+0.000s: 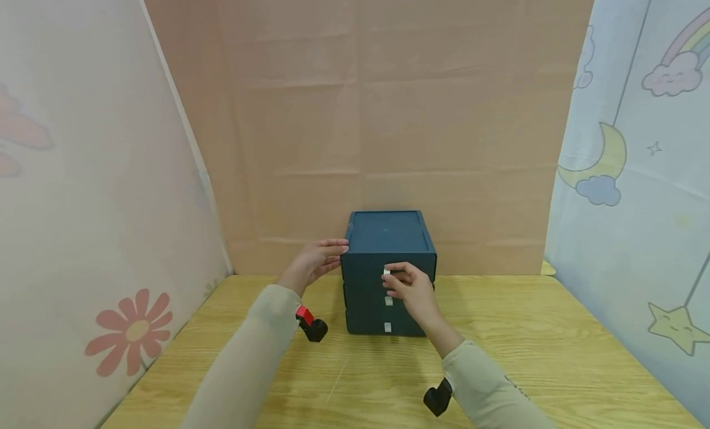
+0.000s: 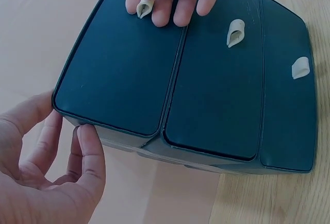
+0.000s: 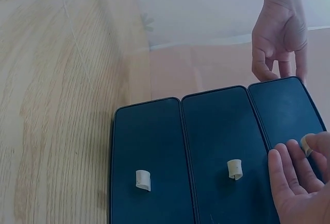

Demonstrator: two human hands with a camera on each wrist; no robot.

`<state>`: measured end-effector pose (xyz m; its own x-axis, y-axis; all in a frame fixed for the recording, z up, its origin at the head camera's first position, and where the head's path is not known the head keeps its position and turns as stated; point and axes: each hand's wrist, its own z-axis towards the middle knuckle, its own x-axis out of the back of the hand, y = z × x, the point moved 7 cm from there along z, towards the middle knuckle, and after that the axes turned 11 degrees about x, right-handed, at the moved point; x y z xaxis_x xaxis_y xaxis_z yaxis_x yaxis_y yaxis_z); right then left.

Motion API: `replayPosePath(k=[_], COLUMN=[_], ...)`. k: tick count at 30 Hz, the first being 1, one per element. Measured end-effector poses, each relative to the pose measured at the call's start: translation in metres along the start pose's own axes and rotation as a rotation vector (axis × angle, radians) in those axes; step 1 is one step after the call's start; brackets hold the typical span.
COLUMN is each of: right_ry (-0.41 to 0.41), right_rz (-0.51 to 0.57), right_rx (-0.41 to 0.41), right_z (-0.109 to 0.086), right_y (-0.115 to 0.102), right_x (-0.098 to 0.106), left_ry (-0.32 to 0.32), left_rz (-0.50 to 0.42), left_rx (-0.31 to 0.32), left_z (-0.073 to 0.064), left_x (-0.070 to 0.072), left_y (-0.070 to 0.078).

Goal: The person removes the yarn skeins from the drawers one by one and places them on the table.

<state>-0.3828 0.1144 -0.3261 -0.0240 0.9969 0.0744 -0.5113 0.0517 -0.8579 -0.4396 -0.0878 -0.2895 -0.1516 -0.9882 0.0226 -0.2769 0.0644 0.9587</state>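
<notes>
A dark blue three-drawer box (image 1: 388,232) stands on the wooden table, its drawer fronts facing me with a small pale pull tab on each. My right hand (image 1: 410,287) pinches the top drawer's tab (image 2: 144,9) between thumb and finger. Its other fingers extend over the drawer fronts in the left wrist view. My left hand (image 1: 316,262) rests its fingertips against the box's upper left edge and side. The middle tab (image 3: 234,169) and the bottom tab (image 3: 143,179) hang free. All three drawers sit flush in the box.
The light wooden table (image 1: 499,343) extends in front of the box and to both sides. Close behind it hangs a brown backdrop (image 1: 360,121). Patterned cloth walls (image 1: 638,188) flank the table.
</notes>
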Motion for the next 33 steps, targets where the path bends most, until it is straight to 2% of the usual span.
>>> replayPosePath(k=[11,18,26,33], right_ry=[0.017,0.029,0.036,0.027], right_rz=[0.037,0.098,0.074,0.074], right_rx=[-0.011,-0.003,0.002,0.005], right_z=[-0.0003,-0.0008,-0.0015,-0.0007], right_y=[0.0005,0.0018,0.0049,0.0052], right_x=[-0.0004,0.0016,0.0046,0.0048], left_ry=[-0.003,0.007,-0.018,0.001], left_rz=[0.007,0.037,0.004,0.011], left_rx=[0.018,0.032,0.054,0.07], left_z=[-0.0008,-0.0031,-0.0016,-0.0031], left_x=[0.0004,0.0,-0.0021,-0.0006], left_y=[0.0014,0.0014,0.001,0.0016])
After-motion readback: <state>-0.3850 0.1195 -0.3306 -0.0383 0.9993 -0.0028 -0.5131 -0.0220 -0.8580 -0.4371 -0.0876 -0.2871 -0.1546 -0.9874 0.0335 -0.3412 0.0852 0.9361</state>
